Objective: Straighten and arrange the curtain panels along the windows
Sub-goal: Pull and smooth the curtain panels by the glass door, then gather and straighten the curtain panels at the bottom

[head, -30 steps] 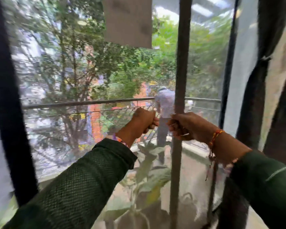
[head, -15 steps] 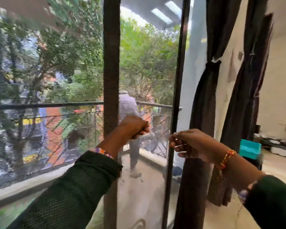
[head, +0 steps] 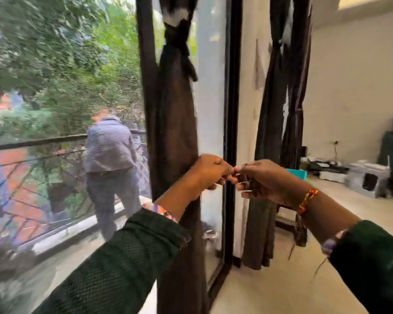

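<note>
our left hand (head: 210,172) and right hand (head: 264,181) meet, fingers curled, in front of the black window frame (head: 230,109); what they pinch is too blurred to tell. a tied dark curtain panel (head: 176,123) hangs just left of them, another curtain panel (head: 279,123) just right.

Motion blur smears the left hand (head: 210,172) and right hand (head: 267,181) at frame centre, so their grip cannot be read. The tied dark brown curtain panel (head: 176,132) runs off the top edge.
</note>
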The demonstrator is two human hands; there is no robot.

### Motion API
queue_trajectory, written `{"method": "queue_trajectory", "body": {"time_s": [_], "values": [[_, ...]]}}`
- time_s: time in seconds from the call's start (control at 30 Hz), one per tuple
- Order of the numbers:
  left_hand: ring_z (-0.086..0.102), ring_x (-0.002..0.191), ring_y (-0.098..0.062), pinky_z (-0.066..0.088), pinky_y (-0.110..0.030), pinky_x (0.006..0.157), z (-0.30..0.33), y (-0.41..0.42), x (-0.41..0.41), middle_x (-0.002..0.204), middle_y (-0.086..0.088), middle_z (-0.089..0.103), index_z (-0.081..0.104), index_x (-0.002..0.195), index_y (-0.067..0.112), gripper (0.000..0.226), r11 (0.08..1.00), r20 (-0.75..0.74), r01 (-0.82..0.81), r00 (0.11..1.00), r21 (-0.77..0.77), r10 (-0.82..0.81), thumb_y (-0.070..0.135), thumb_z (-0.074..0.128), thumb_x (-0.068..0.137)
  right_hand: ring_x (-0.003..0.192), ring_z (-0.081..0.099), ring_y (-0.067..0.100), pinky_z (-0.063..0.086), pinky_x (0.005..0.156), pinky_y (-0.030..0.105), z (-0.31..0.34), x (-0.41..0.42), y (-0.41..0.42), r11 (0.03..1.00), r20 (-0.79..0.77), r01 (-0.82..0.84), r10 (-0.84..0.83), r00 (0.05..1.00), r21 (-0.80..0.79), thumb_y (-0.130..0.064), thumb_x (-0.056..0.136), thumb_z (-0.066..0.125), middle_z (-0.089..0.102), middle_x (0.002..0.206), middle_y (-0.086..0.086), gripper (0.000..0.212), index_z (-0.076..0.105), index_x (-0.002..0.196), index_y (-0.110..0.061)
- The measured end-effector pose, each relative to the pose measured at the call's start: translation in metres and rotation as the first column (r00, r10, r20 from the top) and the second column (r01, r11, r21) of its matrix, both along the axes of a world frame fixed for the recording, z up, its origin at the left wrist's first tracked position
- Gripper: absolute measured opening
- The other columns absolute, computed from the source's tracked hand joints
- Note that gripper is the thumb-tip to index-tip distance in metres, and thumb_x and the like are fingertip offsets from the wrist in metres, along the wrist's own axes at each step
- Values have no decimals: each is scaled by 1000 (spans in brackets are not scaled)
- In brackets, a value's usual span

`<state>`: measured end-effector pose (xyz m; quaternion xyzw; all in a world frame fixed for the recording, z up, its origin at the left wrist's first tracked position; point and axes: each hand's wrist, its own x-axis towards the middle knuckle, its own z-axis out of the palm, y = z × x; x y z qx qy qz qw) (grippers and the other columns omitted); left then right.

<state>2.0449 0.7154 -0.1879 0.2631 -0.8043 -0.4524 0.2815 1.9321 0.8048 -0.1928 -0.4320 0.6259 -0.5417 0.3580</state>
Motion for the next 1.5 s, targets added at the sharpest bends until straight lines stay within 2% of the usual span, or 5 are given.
{"method": "queue_trajectory", "body": {"time_s": [0.13, 0.5, 1.0, 1.23, 1.5], "values": [[49, 56, -10, 33, -11, 39, -9, -5, -99, 75, -11, 60, 64, 75, 8, 14, 1000, 50, -14, 999, -6, 14, 10, 56, 86, 60, 59, 10, 53, 57, 23, -11, -100, 7, 999, -15, 31, -31, 999, 35, -21, 94, 51, 63, 74, 5, 18, 64, 87, -12], [45, 42, -1, 34, -12, 40, -33, -42, -361, 51, 6, 56, 58, 67, 14, 23, 971, 115, -127, 988, 203, 105, 15, 56, 90, 40, 55, 4, 47, 48, 19, -30, -391, -6, 962, 130, 145, -178, 975, 231, -18, 97, 44, 61, 50, -5, 20, 58, 83, -16], [46, 36, 1, 33, -12, 39, -84, -163, -674, 52, 7, 60, 61, 76, 14, 18, 905, 105, -226, 974, 360, 202, 15, 52, 92, 58, 51, 10, 47, 60, 23, -67, -709, -116, 955, 200, 139, -194, 960, 260, -16, 94, 50, 58, 70, 2, 15, 59, 83, -12], [51, 57, -5, 42, -14, 47, -91, -193, -833, 72, 0, 63, 66, 91, 9, 11, 910, 203, -222, 966, 350, 158, 16, 57, 89, 53, 56, 9, 52, 48, 20, -80, -869, -156, 946, 262, 153, -231, 937, 286, -16, 96, 48, 62, 72, 3, 16, 63, 97, -10], [50, 36, 2, 39, -10, 40, -114, -220, -1044, 67, 2, 61, 62, 80, 12, 12, 924, 181, -164, 978, 346, 106, 16, 56, 90, 61, 55, 10, 50, 61, 23, -99, -1070, -187, 953, 221, 138, -200, 955, 268, -16, 94, 51, 61, 72, 3, 12, 61, 89, -12]]}}
